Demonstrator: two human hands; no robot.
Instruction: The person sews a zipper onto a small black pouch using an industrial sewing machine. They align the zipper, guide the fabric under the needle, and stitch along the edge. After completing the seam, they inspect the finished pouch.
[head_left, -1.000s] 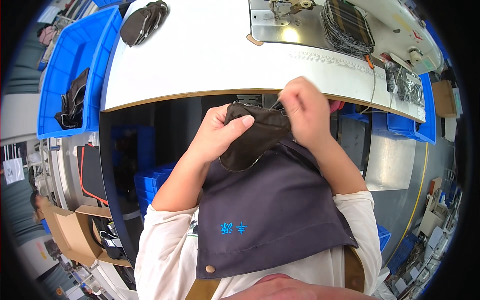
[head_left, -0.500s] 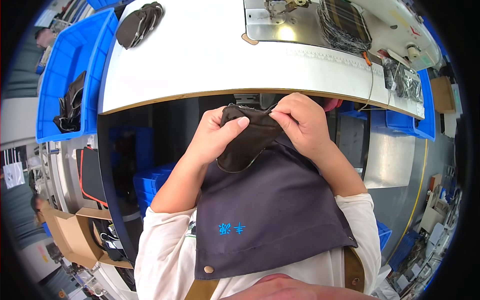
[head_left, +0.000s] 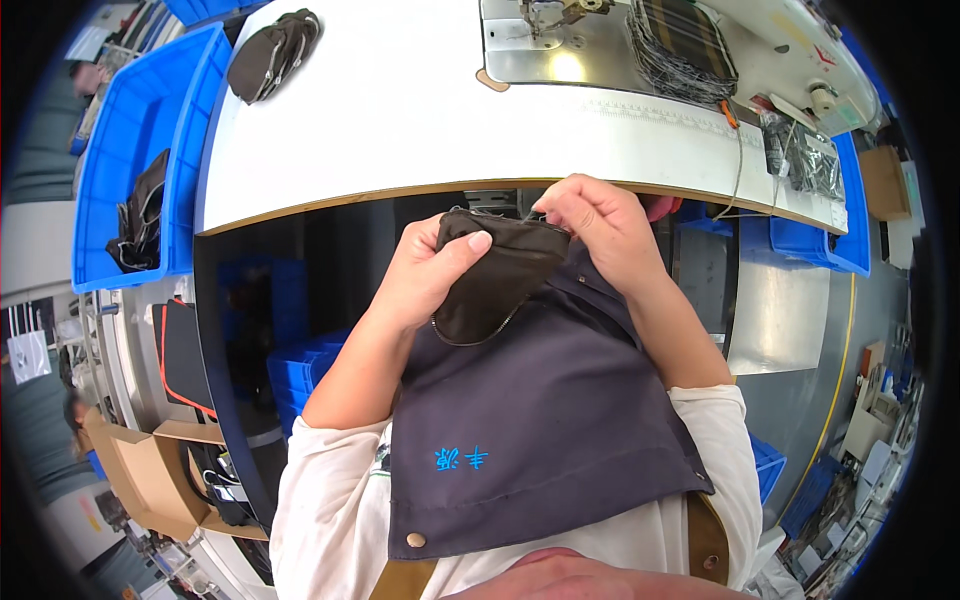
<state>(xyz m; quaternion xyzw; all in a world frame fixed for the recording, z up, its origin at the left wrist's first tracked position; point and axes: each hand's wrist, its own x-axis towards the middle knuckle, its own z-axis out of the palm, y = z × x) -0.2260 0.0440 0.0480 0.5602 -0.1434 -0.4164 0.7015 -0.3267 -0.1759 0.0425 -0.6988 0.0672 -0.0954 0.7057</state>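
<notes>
In front of my body, below the table's front edge, my left hand [head_left: 423, 272] grips a dark brown sewn fabric piece [head_left: 497, 277]. The thumb lies flat across its face, while the other fingers are hidden behind. Its lower end is rounded and has a pale stitched edge; frayed threads stick out along the top. My right hand [head_left: 597, 222] is closed in a pinch just above the upper right corner of the cloth. A thin strand shows by these fingertips, but what they hold is too small to make out.
On the white table [head_left: 400, 120] are a pile of brown fabric pieces [head_left: 272, 57], a sewing machine [head_left: 560, 35], a stack of dark cut pieces [head_left: 685, 50] and plastic-wrapped items [head_left: 805, 160]. A blue bin [head_left: 92, 215] with dark cloth inside stands left. An open cardboard box [head_left: 140, 475] is lower left.
My right hand has come off the fabric's top edge and moved slightly up, its fingers now pinched above the corner. My left hand keeps its grip on the fabric piece.
</notes>
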